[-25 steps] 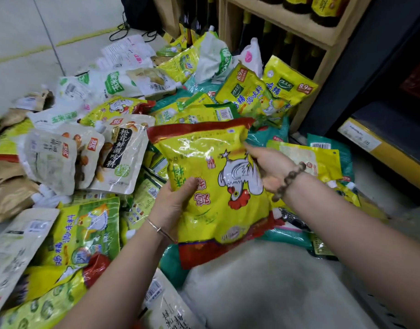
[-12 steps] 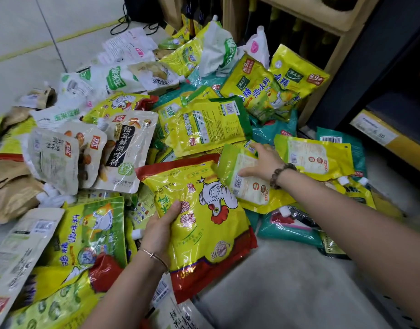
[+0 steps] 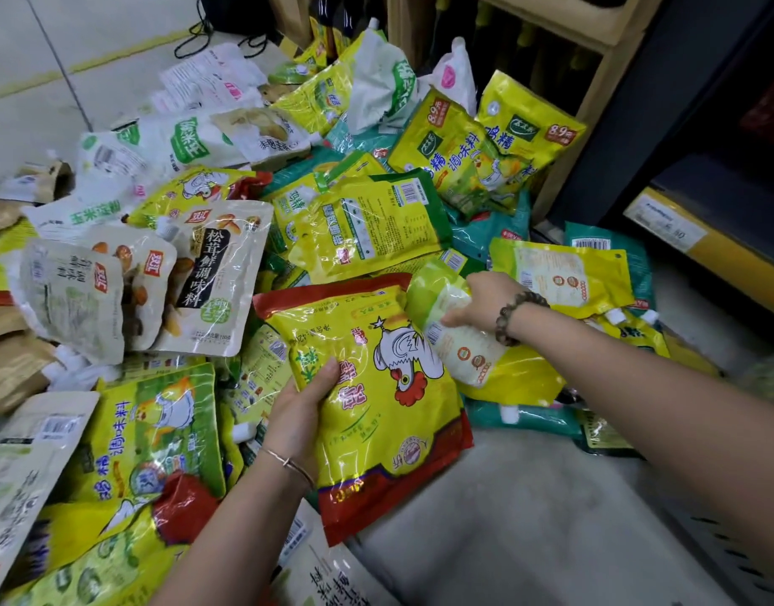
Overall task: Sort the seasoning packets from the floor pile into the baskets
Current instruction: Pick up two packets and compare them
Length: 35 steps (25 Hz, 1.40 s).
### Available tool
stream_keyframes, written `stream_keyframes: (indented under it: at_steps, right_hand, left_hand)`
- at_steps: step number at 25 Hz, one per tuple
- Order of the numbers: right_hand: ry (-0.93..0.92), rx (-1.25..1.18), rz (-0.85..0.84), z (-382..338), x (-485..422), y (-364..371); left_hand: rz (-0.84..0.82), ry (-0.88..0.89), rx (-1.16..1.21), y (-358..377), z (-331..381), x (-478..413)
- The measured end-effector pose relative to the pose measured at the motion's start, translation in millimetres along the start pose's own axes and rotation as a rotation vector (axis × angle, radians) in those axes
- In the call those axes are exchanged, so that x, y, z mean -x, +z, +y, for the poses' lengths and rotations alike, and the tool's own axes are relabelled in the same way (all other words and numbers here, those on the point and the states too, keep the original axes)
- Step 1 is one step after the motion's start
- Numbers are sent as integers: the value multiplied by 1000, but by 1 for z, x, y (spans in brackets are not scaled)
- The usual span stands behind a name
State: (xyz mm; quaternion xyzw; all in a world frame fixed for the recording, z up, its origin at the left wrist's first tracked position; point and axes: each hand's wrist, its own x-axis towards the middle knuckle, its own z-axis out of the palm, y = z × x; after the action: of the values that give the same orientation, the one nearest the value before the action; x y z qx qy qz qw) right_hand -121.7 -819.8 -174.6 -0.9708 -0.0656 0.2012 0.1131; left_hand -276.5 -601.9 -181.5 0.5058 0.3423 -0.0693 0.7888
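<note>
A large yellow packet with red ends and a rooster picture (image 3: 376,395) lies low over the pile in the middle. My left hand (image 3: 304,408) grips its left edge, thumb on the front. To its right my right hand (image 3: 481,301) grips a smaller yellow-green packet with a white label (image 3: 477,356), lifting its top end; this packet overlaps the rooster packet's right edge. Around them spreads the floor pile of seasoning packets (image 3: 367,225): yellow, green, teal and white bags. No basket shows in this view.
A wooden shelf unit (image 3: 595,80) stands behind the pile at upper right, beside a dark cabinet with a yellow price strip (image 3: 700,242). White mushroom-seasoning bags (image 3: 219,277) lie to the left. Bare grey floor (image 3: 507,518) shows in front of me, and pale tiled floor (image 3: 48,80) at upper left.
The rooster packet has dropped from a raised position down toward the pile, held by my left hand alone. My right hand let go of it and took hold of the smaller yellow-green packet.
</note>
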Motion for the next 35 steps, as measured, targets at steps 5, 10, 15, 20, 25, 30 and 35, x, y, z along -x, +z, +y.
stream_keyframes:
  at_steps: [5, 10, 15, 20, 25, 30, 35]
  right_hand:
    - [82, -289, 204, 2, 35, -14]
    - [57, -450, 379, -10, 61, -55]
    - [-21, -568, 561, -45, 79, -103]
    - [-40, -655, 612, -59, 97, -151]
    - [-98, -796, 587, -50, 132, -197]
    - [-153, -870, 758, -20, 179, -235]
    - [-153, -1074, 860, 22, 227, -267]
  left_hand:
    - [-81, 18, -22, 10, 12, 8]
    - [-182, 61, -26, 14, 51, 22]
    - [-235, 215, -52, 19, 110, 42]
    - [-262, 318, -41, 23, 157, 65]
    - [-327, 334, -29, 38, 173, 89]
    - [-454, 305, -43, 69, 185, 112]
    - [-535, 353, -107, 117, 200, 139]
